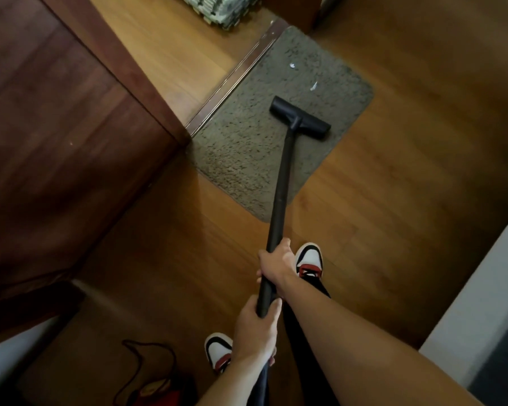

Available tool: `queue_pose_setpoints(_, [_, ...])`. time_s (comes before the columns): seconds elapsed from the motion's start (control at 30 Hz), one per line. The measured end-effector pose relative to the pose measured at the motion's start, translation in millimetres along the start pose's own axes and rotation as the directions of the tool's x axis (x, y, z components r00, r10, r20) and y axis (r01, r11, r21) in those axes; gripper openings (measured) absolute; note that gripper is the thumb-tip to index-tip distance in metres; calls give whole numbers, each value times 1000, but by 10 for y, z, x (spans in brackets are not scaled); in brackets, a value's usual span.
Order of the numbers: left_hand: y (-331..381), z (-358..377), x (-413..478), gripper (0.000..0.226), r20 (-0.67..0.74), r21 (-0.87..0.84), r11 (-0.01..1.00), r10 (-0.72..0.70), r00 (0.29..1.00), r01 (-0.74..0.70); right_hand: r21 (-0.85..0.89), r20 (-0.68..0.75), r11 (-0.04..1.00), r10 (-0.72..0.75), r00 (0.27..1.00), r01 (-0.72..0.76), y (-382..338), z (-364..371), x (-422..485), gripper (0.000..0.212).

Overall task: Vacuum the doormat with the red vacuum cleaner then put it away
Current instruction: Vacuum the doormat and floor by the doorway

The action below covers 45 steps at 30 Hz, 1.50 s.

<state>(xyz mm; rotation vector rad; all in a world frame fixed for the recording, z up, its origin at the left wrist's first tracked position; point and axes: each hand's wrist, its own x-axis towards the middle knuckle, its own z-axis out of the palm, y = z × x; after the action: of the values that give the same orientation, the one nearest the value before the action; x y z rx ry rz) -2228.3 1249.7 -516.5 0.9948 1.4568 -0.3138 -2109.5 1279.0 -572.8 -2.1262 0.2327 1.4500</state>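
A grey shaggy doormat (247, 148) lies on the wooden floor by a door threshold. The vacuum's black floor nozzle (299, 117) rests on the mat's right half, and its black tube (280, 183) runs back toward me. My right hand (276, 265) grips the tube higher up. Below it my left hand (255, 332) grips the tube's lower end. Two white scraps (293, 65) lie on the mat beyond the nozzle. The red vacuum body (159, 394) sits at the bottom left, partly cut off.
A dark wooden door (56, 127) stands open on the left. A black cord (147, 356) loops on the floor by the vacuum body. My two sneakers (308, 259) stand behind the mat. A white wall edge (481, 303) is at the right. A patterned cloth item (217, 7) lies past the threshold.
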Motion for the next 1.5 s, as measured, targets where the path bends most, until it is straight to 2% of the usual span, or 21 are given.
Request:
queue_pose_setpoints(0.4, [1140, 714, 352, 20, 78, -56, 993, -102, 992, 106, -27, -27, 1000, -14, 1000, 13, -784, -928, 633, 26])
queue_pose_setpoints(0.63, [1445, 838, 498, 22, 52, -41, 994, -102, 993, 104, 1, -12, 1000, -4, 1000, 4, -1042, -1090, 845, 27])
queue_pose_setpoints(0.83, [1620, 920, 539, 21, 46, -60, 998, -34, 998, 37, -18, -7, 1000, -15, 1000, 15, -1204, -1211, 922, 28])
queue_pose_setpoints(1.1, [1384, 875, 419, 28, 38, -90, 995, -34, 999, 37, -16, -3, 1000, 1, 1000, -1, -1034, -1140, 735, 32])
queue_pose_setpoints(1.23, [1085, 722, 264, 23, 63, -106, 992, -59, 996, 65, -38, -4, 999, 4, 1000, -4, -785, -936, 539, 30])
queue_pose_setpoints(1.5, [498, 321, -43, 23, 5, -98, 994, -49, 999, 49, -32, 46, 999, 32, 998, -30, -318, -417, 172, 32])
